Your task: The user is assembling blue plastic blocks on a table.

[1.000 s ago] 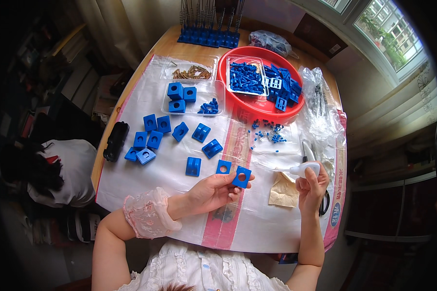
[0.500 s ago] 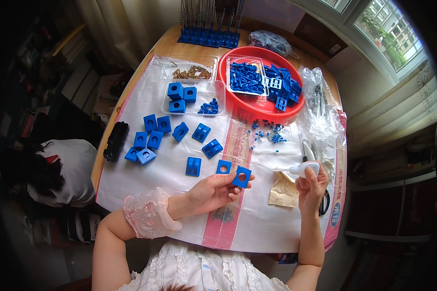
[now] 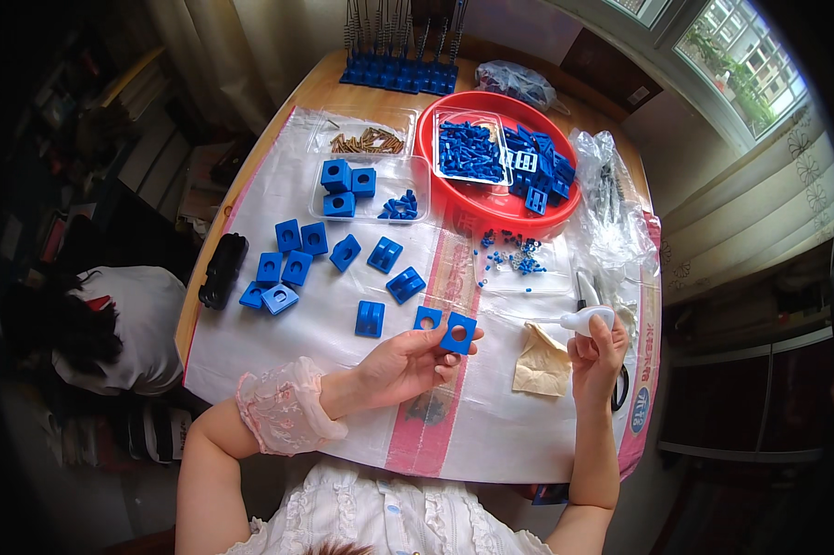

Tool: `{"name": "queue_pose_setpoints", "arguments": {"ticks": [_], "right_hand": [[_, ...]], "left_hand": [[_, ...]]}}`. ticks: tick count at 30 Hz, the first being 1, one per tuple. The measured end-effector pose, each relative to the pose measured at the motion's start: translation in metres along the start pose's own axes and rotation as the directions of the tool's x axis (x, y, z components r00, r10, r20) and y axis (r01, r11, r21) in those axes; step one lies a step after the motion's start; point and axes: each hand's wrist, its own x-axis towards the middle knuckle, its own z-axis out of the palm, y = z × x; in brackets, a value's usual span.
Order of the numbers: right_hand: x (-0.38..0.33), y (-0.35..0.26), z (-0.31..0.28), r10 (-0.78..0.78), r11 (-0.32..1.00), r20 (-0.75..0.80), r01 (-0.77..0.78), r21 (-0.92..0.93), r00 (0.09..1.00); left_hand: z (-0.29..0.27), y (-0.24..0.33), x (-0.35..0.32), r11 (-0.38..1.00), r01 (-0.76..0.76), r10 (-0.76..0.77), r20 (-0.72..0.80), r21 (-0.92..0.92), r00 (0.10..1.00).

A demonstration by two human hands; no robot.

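Observation:
My left hand [image 3: 403, 365] is closed on a blue square plastic piece [image 3: 457, 348] with a round hole, pinched by its edge above the sheet. Just behind it lies a similar holed piece [image 3: 428, 312], partly covered by my fingers. Over to the right, my right hand [image 3: 598, 359] grips a small white squeeze bottle [image 3: 580, 321], its thin nozzle pointing left toward the held piece. Nozzle and piece are apart. Several more blue pieces lie left of centre, among them a ridged one [image 3: 370, 319] near my left hand.
A crumpled tan cloth [image 3: 540, 361] lies beside my right hand. Further back are a red basin [image 3: 565, 211] of blue parts, a clear tray [image 3: 357, 218], brass-coloured screws [image 3: 369, 141] and a rack of springs [image 3: 398, 72]. A black case [image 3: 222, 270] sits at the left edge; another person [image 3: 125, 324] is beyond.
My left hand and the held blue piece have shifted slightly up and left. The white bottle has tipped a little and moved slightly right with my right hand.

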Motion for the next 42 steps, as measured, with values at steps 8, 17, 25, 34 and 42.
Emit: {"name": "queue_pose_setpoints", "arguments": {"ticks": [8, 17, 25, 34, 42], "right_hand": [[0.0013, -0.0036, -0.0053, -0.009, 1.0, 0.013, 0.009, 0.02, 1.0], [0.0013, -0.0064, -0.0067, -0.036, 0.999, 0.003, 0.036, -0.01, 0.999], [0.0009, -0.0051, -0.0032, -0.048, 0.998, -0.011, 0.048, -0.027, 0.999], [0.001, -0.0046, -0.0029, -0.065, 0.997, -0.01, 0.064, -0.047, 0.998], [0.0008, -0.0053, -0.0067, -0.047, 0.999, 0.012, 0.048, -0.018, 0.999]], "left_hand": [[0.0004, 0.0013, -0.0001, 0.999, -0.004, 0.004, -0.005, -0.038, 1.0], [-0.0016, 0.0017, 0.0004, 0.998, -0.018, 0.018, 0.002, -0.057, 1.0], [-0.0079, 0.0001, 0.0014, 0.998, -0.034, 0.033, -0.021, -0.06, 0.999], [-0.0052, 0.0001, 0.0001, 0.998, -0.052, 0.051, -0.03, -0.036, 0.998], [-0.0068, -0.0003, 0.0009, 0.998, -0.05, 0.049, -0.024, -0.04, 0.999]]}}
